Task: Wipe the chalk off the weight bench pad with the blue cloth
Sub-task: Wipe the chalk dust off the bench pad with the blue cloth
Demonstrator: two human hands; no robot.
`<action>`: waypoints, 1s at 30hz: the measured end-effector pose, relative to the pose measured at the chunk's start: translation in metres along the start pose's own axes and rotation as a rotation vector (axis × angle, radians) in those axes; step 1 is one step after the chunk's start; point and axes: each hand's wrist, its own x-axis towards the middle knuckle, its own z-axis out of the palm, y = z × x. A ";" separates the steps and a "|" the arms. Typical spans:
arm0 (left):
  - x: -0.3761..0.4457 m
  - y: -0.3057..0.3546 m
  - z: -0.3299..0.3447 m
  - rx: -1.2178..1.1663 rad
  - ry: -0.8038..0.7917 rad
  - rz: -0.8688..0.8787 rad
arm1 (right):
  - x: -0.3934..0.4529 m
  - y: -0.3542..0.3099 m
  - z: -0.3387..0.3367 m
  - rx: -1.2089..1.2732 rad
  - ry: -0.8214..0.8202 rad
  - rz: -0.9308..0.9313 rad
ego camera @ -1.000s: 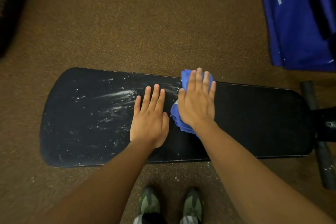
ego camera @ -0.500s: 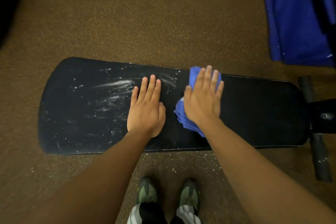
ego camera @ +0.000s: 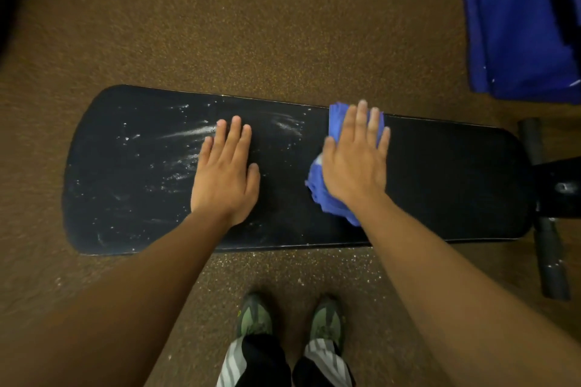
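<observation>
Black weight bench pad (ego camera: 440,182) lies across a brown speckled floor (ego camera: 251,25). Left hand (ego camera: 224,174) rests flat, fingers extended, on the pad among white chalk streaks (ego camera: 185,132). Right hand (ego camera: 356,160) presses flat on the bunched blue cloth (ego camera: 317,188), well apart from the left. Pad right of the cloth appears clean. Green shoes (ego camera: 254,319) stand near the pad's near edge.

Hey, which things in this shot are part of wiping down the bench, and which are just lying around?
Part of the job:
blue cloth under the right hand
bench pad
chalk smears
left hand, flat on the pad

Just lying around:
blue bag
foam roller bar
</observation>
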 end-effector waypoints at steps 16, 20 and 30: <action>-0.001 0.002 0.003 0.087 -0.038 -0.011 | -0.007 -0.016 0.007 0.005 0.000 0.053; 0.001 0.001 0.004 0.095 -0.045 -0.011 | -0.018 -0.049 0.014 -0.010 -0.006 -0.127; 0.000 0.001 0.004 0.058 -0.039 -0.041 | -0.027 -0.017 0.009 -0.013 -0.019 -0.020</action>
